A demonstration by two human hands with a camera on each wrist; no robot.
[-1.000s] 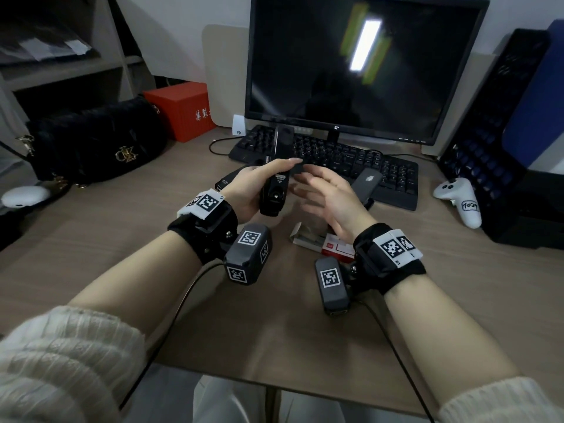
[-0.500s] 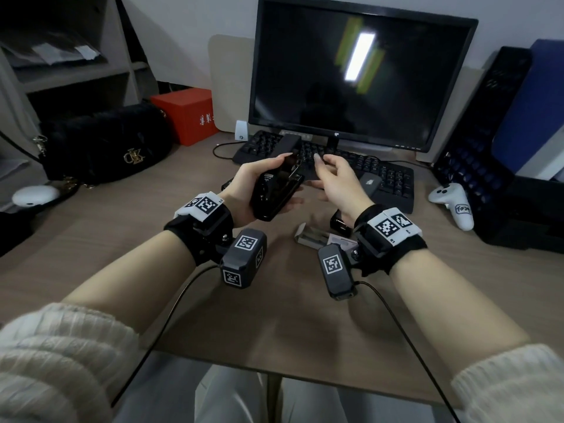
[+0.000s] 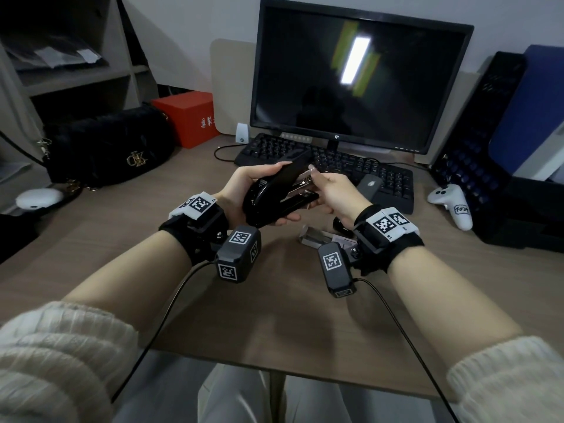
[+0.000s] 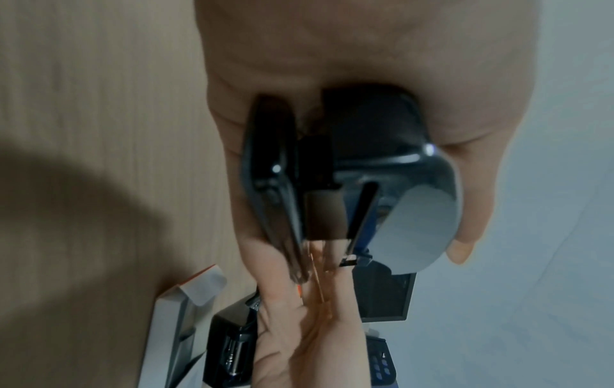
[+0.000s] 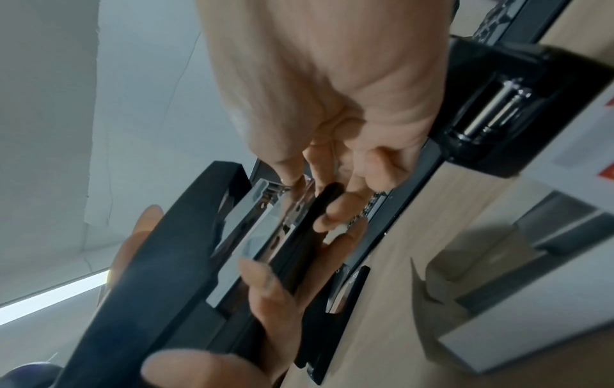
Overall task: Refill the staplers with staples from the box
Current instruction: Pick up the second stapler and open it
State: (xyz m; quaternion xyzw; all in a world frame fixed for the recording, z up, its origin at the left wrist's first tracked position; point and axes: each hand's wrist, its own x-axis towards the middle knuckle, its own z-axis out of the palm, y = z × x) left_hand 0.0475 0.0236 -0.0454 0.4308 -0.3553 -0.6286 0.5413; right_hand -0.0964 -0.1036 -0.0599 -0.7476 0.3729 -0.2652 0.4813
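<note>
A black stapler point(image 3: 276, 190) is held above the desk with its lid hinged up and its metal magazine point(image 5: 255, 218) showing. My left hand point(image 3: 241, 190) grips the stapler's rear, thumb on the lid. My right hand point(image 3: 329, 190) curls its fingers point(image 5: 335, 210) round the stapler's front end, at the base and magazine. The open staple box point(image 3: 317, 238) lies on the desk under my right wrist. A second black stapler point(image 3: 340, 222) lies just behind the box, mostly hidden; it shows more fully in the right wrist view point(image 5: 492, 113).
A keyboard point(image 3: 351, 166) and a monitor point(image 3: 360, 77) stand behind the hands, with a dark grey flat object point(image 3: 369, 184) on the keyboard's edge. A white controller point(image 3: 451, 206) lies at the right. At the left sit a black handbag point(image 3: 106, 145) and a red box point(image 3: 189, 117).
The stapler has tilted from upright to nearly level. My right hand, open beside it before, has closed on its front end.
</note>
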